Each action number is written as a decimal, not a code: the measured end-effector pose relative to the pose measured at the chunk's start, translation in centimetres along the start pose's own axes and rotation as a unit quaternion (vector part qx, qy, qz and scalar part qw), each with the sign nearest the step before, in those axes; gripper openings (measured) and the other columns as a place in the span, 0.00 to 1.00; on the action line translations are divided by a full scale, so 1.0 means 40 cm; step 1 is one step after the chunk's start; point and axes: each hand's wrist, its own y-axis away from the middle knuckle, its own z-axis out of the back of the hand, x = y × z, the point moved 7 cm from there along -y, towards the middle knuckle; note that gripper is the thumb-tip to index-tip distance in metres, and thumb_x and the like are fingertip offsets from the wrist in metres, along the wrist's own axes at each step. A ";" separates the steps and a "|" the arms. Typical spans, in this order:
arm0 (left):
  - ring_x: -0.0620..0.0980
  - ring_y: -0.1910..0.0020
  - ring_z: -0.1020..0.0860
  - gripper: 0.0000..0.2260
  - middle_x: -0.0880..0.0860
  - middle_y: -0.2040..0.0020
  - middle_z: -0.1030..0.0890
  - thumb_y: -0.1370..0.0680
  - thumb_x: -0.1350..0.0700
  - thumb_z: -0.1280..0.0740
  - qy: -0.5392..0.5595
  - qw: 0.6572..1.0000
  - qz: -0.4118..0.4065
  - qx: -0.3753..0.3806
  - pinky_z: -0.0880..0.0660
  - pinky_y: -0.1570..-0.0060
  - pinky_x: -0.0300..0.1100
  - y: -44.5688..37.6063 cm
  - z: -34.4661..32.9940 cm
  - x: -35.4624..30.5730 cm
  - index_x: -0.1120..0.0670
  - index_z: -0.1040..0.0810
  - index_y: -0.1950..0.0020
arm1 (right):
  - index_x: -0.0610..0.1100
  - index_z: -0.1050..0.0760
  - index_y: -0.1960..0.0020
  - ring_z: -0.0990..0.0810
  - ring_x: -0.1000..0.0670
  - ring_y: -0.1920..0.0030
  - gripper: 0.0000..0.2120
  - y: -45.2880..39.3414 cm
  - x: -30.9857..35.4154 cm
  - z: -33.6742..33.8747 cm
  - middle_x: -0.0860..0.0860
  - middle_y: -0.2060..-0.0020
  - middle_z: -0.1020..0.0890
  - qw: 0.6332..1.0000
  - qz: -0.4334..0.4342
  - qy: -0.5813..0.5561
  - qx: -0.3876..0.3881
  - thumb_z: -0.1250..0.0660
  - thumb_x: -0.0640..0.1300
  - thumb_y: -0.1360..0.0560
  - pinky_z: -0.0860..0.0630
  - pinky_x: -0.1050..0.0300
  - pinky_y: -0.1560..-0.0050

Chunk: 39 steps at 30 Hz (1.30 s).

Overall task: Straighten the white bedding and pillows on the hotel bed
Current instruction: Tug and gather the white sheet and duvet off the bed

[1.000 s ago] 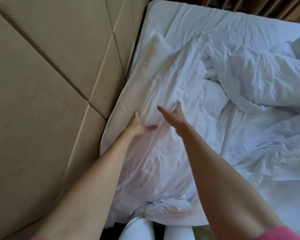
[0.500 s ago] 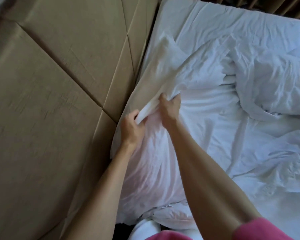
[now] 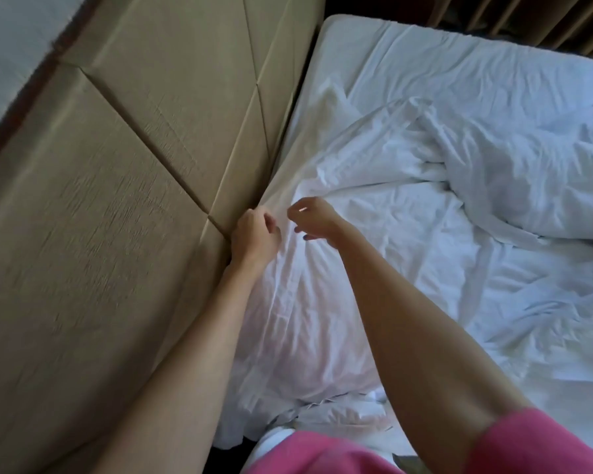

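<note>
A white pillow (image 3: 308, 323) lies at the near head end of the bed, against the padded headboard. My left hand (image 3: 254, 236) grips the pillow's far edge right beside the headboard, fingers curled round the fabric. My right hand (image 3: 314, 217) is just to its right, fingers curled, pinching a raised fold of the same pillow's cover. A second white pillow (image 3: 326, 107) lies farther along the headboard. The white duvet (image 3: 514, 165) is bunched and crumpled across the right side of the bed. The wrinkled white sheet (image 3: 459, 59) shows at the far end.
The beige padded headboard (image 3: 134, 172) fills the left half of the view. Brown curtains (image 3: 534, 18) hang beyond the far side of the bed. More bunched white bedding (image 3: 343, 415) hangs at the near edge by my pink clothing (image 3: 322, 456).
Both hands went from flat on the pillow to gripping its cover, then pulled it left toward the headboard. My hands now sit slightly apart at the pillow's far edge.
</note>
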 end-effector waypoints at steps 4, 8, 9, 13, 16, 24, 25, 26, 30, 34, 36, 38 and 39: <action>0.52 0.54 0.24 0.05 0.51 0.54 0.21 0.24 0.61 0.38 -0.017 0.997 -0.005 0.076 0.26 0.55 0.45 0.070 -0.067 -0.078 0.56 0.23 0.52 | 0.44 0.23 0.46 0.17 0.53 0.65 0.09 0.097 -0.086 0.085 0.45 0.56 0.16 0.999 -0.017 0.028 -0.004 0.39 0.44 0.21 0.23 0.61 0.63; 0.54 0.54 0.23 0.05 0.52 0.53 0.20 0.23 0.59 0.38 -0.025 0.988 -0.038 0.146 0.23 0.54 0.47 0.177 -0.179 -0.186 0.54 0.23 0.53 | 0.43 0.23 0.45 0.18 0.54 0.66 0.09 0.225 -0.222 0.220 0.46 0.57 0.16 0.996 -0.049 0.052 -0.045 0.40 0.43 0.21 0.23 0.61 0.64; 0.55 0.54 0.22 0.05 0.53 0.54 0.20 0.24 0.58 0.39 -0.025 0.985 -0.045 0.162 0.22 0.53 0.49 0.206 -0.206 -0.212 0.54 0.24 0.54 | 0.43 0.22 0.45 0.17 0.54 0.67 0.10 0.258 -0.262 0.252 0.46 0.57 0.15 0.995 -0.057 0.060 -0.059 0.40 0.42 0.21 0.22 0.60 0.63; 0.55 0.55 0.21 0.06 0.53 0.56 0.19 0.26 0.58 0.39 -0.010 0.974 -0.072 0.214 0.20 0.52 0.51 0.343 -0.308 -0.309 0.53 0.22 0.56 | 0.44 0.22 0.47 0.17 0.52 0.65 0.09 0.401 -0.431 0.354 0.46 0.58 0.15 0.988 -0.093 0.068 -0.100 0.41 0.42 0.21 0.21 0.58 0.59; 0.53 0.56 0.21 0.06 0.52 0.57 0.20 0.24 0.59 0.39 -0.010 0.961 -0.080 0.265 0.21 0.57 0.45 0.459 -0.388 -0.359 0.55 0.22 0.54 | 0.42 0.22 0.47 0.18 0.52 0.65 0.09 0.505 -0.560 0.407 0.45 0.58 0.16 0.986 -0.108 0.054 -0.114 0.41 0.42 0.21 0.24 0.60 0.64; 0.53 0.53 0.20 0.06 0.55 0.53 0.19 0.22 0.61 0.40 -0.034 0.942 -0.063 0.327 0.25 0.57 0.42 0.757 -0.600 -0.458 0.54 0.24 0.54 | 0.40 0.22 0.48 0.18 0.51 0.67 0.09 0.741 -0.891 0.574 0.42 0.58 0.15 0.984 -0.105 0.044 -0.136 0.40 0.39 0.21 0.27 0.61 0.70; 0.54 0.52 0.20 0.06 0.56 0.52 0.20 0.22 0.61 0.40 -0.040 0.941 -0.062 0.329 0.24 0.55 0.43 0.797 -0.628 -0.471 0.54 0.23 0.53 | 0.40 0.22 0.48 0.19 0.51 0.68 0.09 0.770 -0.930 0.593 0.43 0.59 0.15 0.984 -0.103 0.037 -0.139 0.40 0.39 0.22 0.27 0.61 0.70; 0.54 0.51 0.20 0.06 0.56 0.52 0.20 0.23 0.61 0.40 -0.046 0.939 -0.062 0.335 0.23 0.54 0.44 0.835 -0.655 -0.487 0.55 0.23 0.53 | 0.40 0.22 0.48 0.20 0.52 0.68 0.09 0.797 -0.970 0.611 0.43 0.60 0.16 0.984 -0.102 0.033 -0.142 0.40 0.38 0.22 0.28 0.61 0.70; 0.52 0.54 0.23 0.07 0.53 0.53 0.22 0.23 0.60 0.39 -0.065 0.931 -0.070 0.351 0.27 0.57 0.40 0.955 -0.753 -0.526 0.56 0.22 0.49 | 0.40 0.22 0.50 0.21 0.52 0.68 0.08 0.884 -1.120 0.659 0.46 0.63 0.17 0.981 -0.129 0.019 -0.145 0.40 0.38 0.22 0.29 0.61 0.68; 0.51 0.54 0.23 0.07 0.52 0.52 0.22 0.23 0.59 0.39 -0.088 0.930 -0.066 0.352 0.25 0.53 0.43 0.982 -0.828 -0.534 0.55 0.24 0.48 | 0.40 0.22 0.49 0.21 0.52 0.67 0.09 0.887 -1.192 0.684 0.45 0.62 0.17 0.980 -0.140 -0.004 -0.142 0.40 0.38 0.23 0.27 0.61 0.67; 0.51 0.53 0.23 0.07 0.52 0.50 0.22 0.24 0.57 0.38 -0.099 0.930 -0.062 0.349 0.23 0.48 0.47 0.966 -0.866 -0.535 0.53 0.25 0.48 | 0.39 0.21 0.49 0.21 0.51 0.66 0.09 0.876 -1.211 0.697 0.44 0.60 0.17 0.979 -0.136 -0.016 -0.153 0.39 0.38 0.23 0.26 0.60 0.66; 0.54 0.47 0.23 0.10 0.53 0.45 0.24 0.25 0.54 0.35 -0.125 0.928 -0.074 0.342 0.24 0.43 0.52 0.938 -0.907 -0.552 0.52 0.27 0.45 | 0.38 0.21 0.48 0.20 0.50 0.65 0.09 0.868 -1.236 0.710 0.44 0.60 0.17 0.976 -0.140 -0.025 -0.163 0.39 0.38 0.23 0.25 0.60 0.65; 0.55 0.44 0.24 0.13 0.53 0.42 0.25 0.25 0.53 0.34 -0.145 0.927 -0.086 0.334 0.26 0.42 0.52 0.921 -0.928 -0.564 0.52 0.28 0.42 | 0.37 0.21 0.48 0.20 0.50 0.64 0.10 0.863 -1.251 0.718 0.43 0.60 0.17 0.975 -0.145 -0.025 -0.166 0.39 0.37 0.24 0.25 0.60 0.65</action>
